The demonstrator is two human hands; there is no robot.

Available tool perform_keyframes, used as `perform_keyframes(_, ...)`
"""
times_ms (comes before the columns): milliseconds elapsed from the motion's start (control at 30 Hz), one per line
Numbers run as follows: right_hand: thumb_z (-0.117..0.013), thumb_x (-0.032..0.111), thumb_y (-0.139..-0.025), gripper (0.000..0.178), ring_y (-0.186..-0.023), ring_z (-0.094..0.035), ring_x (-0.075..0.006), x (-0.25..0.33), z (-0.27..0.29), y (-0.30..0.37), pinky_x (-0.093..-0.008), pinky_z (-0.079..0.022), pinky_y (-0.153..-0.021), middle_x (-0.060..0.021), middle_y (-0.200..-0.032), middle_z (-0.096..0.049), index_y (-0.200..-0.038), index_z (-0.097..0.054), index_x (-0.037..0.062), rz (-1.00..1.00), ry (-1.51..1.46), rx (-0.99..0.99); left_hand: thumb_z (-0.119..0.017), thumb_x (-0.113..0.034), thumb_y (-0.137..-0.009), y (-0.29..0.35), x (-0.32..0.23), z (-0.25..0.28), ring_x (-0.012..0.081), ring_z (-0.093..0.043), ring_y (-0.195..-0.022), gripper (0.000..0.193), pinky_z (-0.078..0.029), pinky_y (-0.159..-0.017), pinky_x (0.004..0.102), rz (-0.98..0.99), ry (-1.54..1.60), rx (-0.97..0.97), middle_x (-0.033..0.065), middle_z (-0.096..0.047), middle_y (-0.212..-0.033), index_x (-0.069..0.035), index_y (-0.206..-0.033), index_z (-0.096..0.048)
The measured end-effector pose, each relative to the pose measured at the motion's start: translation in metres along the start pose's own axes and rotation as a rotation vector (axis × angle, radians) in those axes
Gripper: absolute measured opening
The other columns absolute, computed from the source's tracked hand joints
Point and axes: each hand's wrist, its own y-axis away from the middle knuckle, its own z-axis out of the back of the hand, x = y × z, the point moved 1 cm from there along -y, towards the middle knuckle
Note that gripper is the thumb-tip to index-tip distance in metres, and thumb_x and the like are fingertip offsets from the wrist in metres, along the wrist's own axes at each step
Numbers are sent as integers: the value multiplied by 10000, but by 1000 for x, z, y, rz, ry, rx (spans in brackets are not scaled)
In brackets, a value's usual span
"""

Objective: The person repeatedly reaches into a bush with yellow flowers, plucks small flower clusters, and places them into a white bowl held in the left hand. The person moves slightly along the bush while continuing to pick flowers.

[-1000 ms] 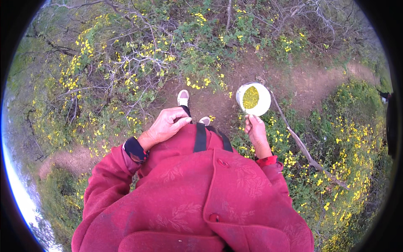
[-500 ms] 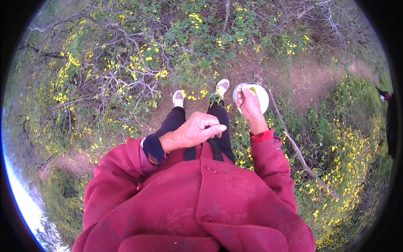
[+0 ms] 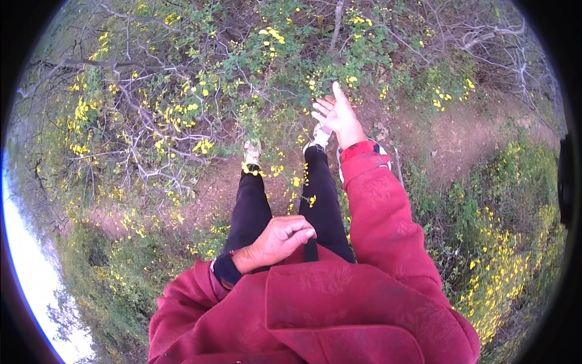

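My right hand [image 3: 341, 118] reaches forward, palm partly turned up, fingers spread and nothing in them. Just beyond its fingertips are small yellow flowers [image 3: 351, 79] on a leafy green shrub [image 3: 297, 67]. Under my right sleeve, a white round container [image 3: 340, 165] shows only as slivers of its edge. My left hand [image 3: 282, 239] is held close in front of my body, over my dark trousers, with its fingers curled closed. Whatever it may hold is hidden by the fingers.
Bare grey branches [image 3: 142, 115] tangle at the left among more yellow blooms. A brown dirt path [image 3: 454, 139] runs off to the right. Dense yellow flowers [image 3: 506, 261] grow at the lower right. A stick [image 3: 398, 167] stands out beside my right sleeve.
My right hand has left the white container, opened and stretched forward toward the shrub, its sleeve now covering most of the container. My left hand stays closed near my body.
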Motion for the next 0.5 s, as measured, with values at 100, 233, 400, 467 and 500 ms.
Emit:
perform_keyframes(100,-594,646,-675,900,-1141,-430,-301,9,-12,-33,-477,-388,-897,-197,-1259,-402,-1240,-337,-5,-57,-24,-11,-526,-113,-854,-16,10,-12,207,-560,-650,129,-454,-599,292,-20,-10,-54,84,-543,-694,1,-813,-572)
perform_keyframes(233,-609,450,-773,480,-949,-559,-277,11,-26,-68,-456,-438,-828,-121,-1027,-568,-1009,-504,45,-78,-203,76,-517,-119,-863,-29,17,-16,199,-566,-649,140,-453,-597,286,23,32,-106,85,-539,-679,-2,-814,-576)
perform_keyframes(400,-484,191,-887,143,-725,-580,-221,-1,3,-45,-430,-465,-780,-49,-781,-581,-898,-529,55,-128,-482,316,-468,-123,-889,-59,16,2,71,-494,-602,161,-417,-555,226,122,108,-438,17,-515,-653,-5,-879,-577)
perform_keyframes(467,-453,181,-905,137,-628,-540,-164,-5,15,-23,-402,-473,-743,-16,-702,-536,-896,-514,59,-161,-543,341,-467,-127,-891,-93,19,20,69,-465,-675,167,-400,-628,213,-11,122,-591,8,-519,-751,12,-929,-551)
perform_keyframes(500,-449,189,-907,144,-603,-527,-155,-6,20,-11,-391,-476,-722,-10,-688,-526,-895,-510,59,-153,-505,367,-470,-147,-890,-114,22,31,73,-470,-714,189,-397,-646,218,-82,94,-636,20,-529,-796,11,-952,-553)
